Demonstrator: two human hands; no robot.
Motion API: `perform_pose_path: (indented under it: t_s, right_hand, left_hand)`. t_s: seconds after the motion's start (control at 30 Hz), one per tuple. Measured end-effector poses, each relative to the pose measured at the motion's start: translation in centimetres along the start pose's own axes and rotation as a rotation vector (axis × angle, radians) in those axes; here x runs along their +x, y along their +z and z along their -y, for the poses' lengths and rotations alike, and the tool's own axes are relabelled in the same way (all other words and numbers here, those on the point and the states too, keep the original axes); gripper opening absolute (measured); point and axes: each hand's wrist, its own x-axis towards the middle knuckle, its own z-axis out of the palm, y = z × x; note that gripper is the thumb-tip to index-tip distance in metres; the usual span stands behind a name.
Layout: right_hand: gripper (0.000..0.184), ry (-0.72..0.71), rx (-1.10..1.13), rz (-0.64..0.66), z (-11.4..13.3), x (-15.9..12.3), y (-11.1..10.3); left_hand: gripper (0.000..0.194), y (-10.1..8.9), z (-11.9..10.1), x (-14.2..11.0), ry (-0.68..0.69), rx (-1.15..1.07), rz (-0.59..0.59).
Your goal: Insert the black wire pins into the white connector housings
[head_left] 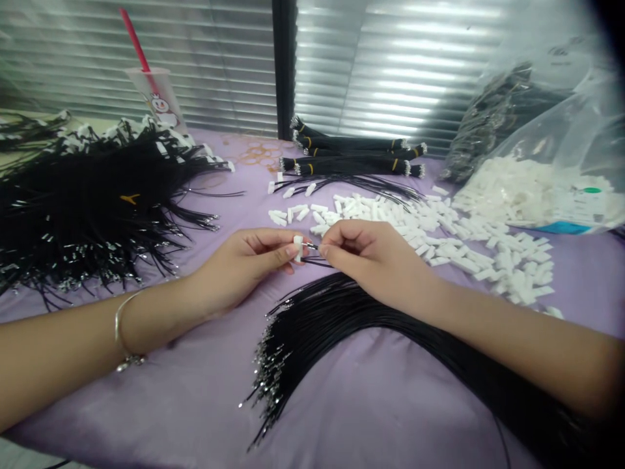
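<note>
My left hand pinches a small white plastic connector housing between thumb and fingers. Close on its right, my right hand grips a thin black wire near its metal tip, which points at the housing. Whether the tip is inside the housing I cannot tell. Another black strand runs just below, from the housing toward my right hand. Under my right hand and forearm lies a thick bundle of black wires, its silvery terminal ends fanned out to the left.
Loose white housings are heaped on the purple cloth to the right. Tied wire bundles lie at the back. A big pile of wires fills the left side, near a cup with a red straw. Plastic bags stand back right.
</note>
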Motion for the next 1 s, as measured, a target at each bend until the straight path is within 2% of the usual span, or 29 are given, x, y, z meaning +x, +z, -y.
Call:
perform_pose_path:
  t_s: [0.17, 0.47, 1.0]
  right_hand:
    - [0.008, -0.045, -0.013, -0.028, -0.26, -0.05, 0.05]
    - [0.009, -0.125, -0.11, -0.078, -0.27, -0.11, 0.14]
    - [0.007, -0.087, -0.085, -0.081, -0.07, -0.33, 0.04]
  left_hand:
    - [0.01, -0.01, -0.02, -0.01, 0.002, 0.025, 0.03]
    - [0.01, -0.31, 0.26, -0.01, -0.025, 0.058, 0.016]
    - [0.011, -0.05, -0.1, 0.0, -0.058, -0.009, 0.03]
